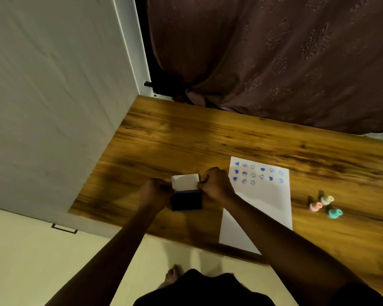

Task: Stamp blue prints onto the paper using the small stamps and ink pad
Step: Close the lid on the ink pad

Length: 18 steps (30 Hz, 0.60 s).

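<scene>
Ink pad (186,199), just left of the paper (261,206), judged light, rigid and hinged: left hand (156,192) pinches its left edge, right hand (216,183) pinches the raised white lid (185,181); steady by side edges, avoiding the inked face.
</scene>
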Available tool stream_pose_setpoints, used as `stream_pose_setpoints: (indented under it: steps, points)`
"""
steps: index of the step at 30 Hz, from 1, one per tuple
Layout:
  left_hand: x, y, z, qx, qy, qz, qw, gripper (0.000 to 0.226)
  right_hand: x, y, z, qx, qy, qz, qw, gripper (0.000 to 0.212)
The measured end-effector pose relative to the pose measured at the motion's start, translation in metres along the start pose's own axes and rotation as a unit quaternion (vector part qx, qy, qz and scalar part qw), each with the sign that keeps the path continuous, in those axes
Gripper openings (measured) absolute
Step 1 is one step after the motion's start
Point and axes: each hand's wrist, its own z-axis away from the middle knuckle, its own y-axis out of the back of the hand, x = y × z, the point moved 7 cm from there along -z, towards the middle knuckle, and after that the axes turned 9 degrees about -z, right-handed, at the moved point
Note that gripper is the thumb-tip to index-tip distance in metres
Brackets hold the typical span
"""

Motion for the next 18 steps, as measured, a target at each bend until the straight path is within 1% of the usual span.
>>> stream_pose_setpoints:
  steps: [4,8,10,12,15,16,18]
  points:
    - [-0.001,-0.002,-0.004,-0.003,0.008,-0.014,1.000,0.014,0.001,-0.004,-0.001,0.001,0.002,0.001,1.000,0.021]
    - [-0.001,0.000,-0.004,0.010,0.015,-0.021,1.000,0.012,0.001,-0.006,0.001,0.012,0.014,-0.004,1.000,0.015]
    - [-0.001,-0.003,-0.004,0.000,0.010,-0.022,1.000,0.008,0.003,-0.007,0.003,0.021,0.014,-0.018,1.000,0.018]
    - [-0.002,-0.005,-0.002,-0.007,0.006,-0.021,1.000,0.013,0.005,-0.006,0.006,0.026,0.014,-0.035,0.999,0.022]
    - [-0.002,-0.006,0.000,0.001,0.002,-0.019,1.000,0.020,0.009,-0.005,0.008,0.024,0.016,-0.053,0.998,0.013]
    - [-0.003,-0.007,0.000,0.003,0.004,-0.016,1.000,0.021,0.011,-0.004,0.010,0.022,0.018,-0.056,0.998,0.014]
    - [-0.004,-0.008,0.001,0.007,0.012,-0.008,1.000,0.022,0.012,-0.005,0.012,0.011,0.031,-0.051,0.998,0.025]
